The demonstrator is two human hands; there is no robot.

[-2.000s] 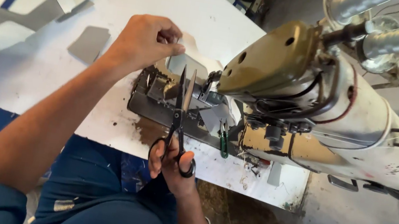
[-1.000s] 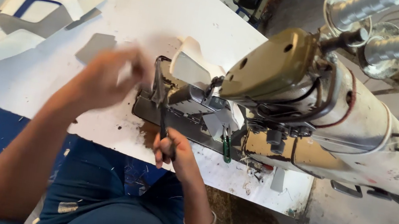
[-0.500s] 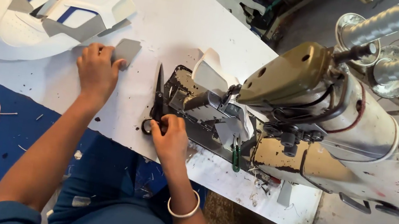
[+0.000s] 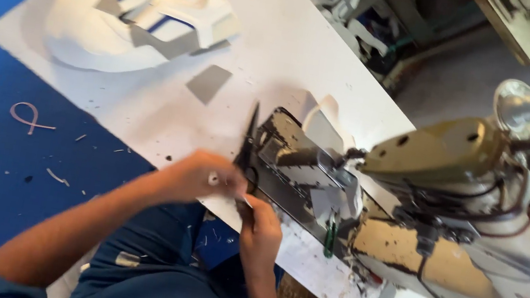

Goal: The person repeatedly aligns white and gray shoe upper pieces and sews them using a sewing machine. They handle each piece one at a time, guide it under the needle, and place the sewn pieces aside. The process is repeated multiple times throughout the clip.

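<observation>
Fingers of left hand curl, blurred, against the scissors at frame centre; grip uncertain. Right hand, just right, pinches a small pale piece. Judgement: steady both hands on the tabletop, blades clear of the sewing machine.

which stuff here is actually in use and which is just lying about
In use: scissors, left hand, right hand, a small pale piece between the hands.

Lying about: grey patch, stack of white shoe pieces, sewing machine, scraps on blue floor.
</observation>
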